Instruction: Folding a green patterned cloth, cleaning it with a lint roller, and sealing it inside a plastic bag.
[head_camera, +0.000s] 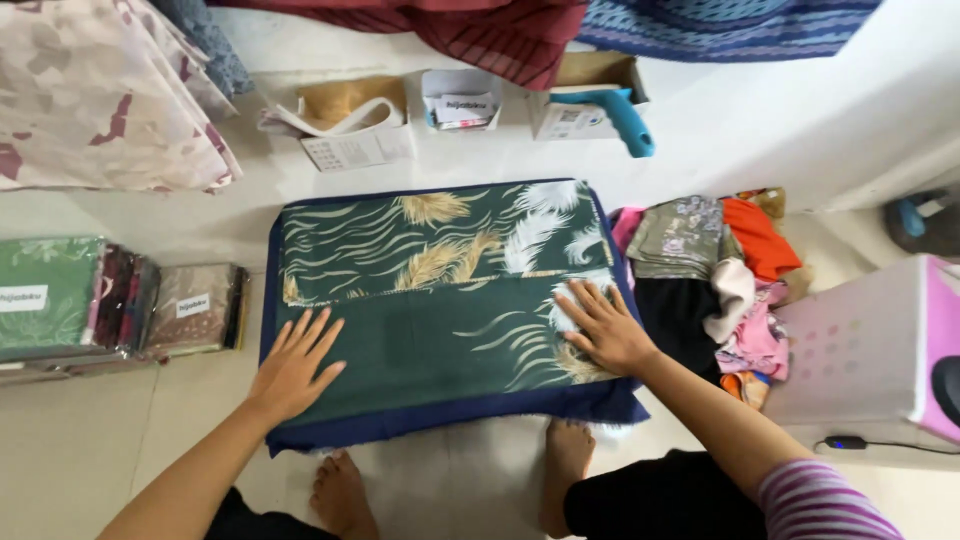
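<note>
A folded green scarf (440, 290) is lying flat on the pale tiled floor (80, 440), directly in front of the person, whose bare feet (450, 480) are just touching or nearly touching its near edge. The cloth is dark green with feather prints in gold and white, and a navy border is showing along its left, right and near edges. One fold line is running across its middle, with the busier feather print on the far half.

The left hand (293, 362) is lying flat on the near left part of the scarf, fingers spread and straight, gripping nothing. The right hand (603, 328) is pressing flat on the near right part, fingers likewise spread and holding nothing, over a white feather.

On the left, bare floor is separating the scarf from a row of packed fabrics in clear wrappers (110, 295), so there is open room on that side. On the right the scarf's edge is sitting just beside, perhaps touching, a heap of mixed clothes (715, 275) in orange, pink, black and grey. Beyond the heap a white and pink plastic bin (870, 345) is standing.

Past the far edge, a strip of floor is lying open before three small cardboard boxes (455, 105); a teal handheld tool (618, 112) is resting on the right one. Draped patterned cloths (100, 90) are hanging along the top left, and red and blue ones along the top.
</note>
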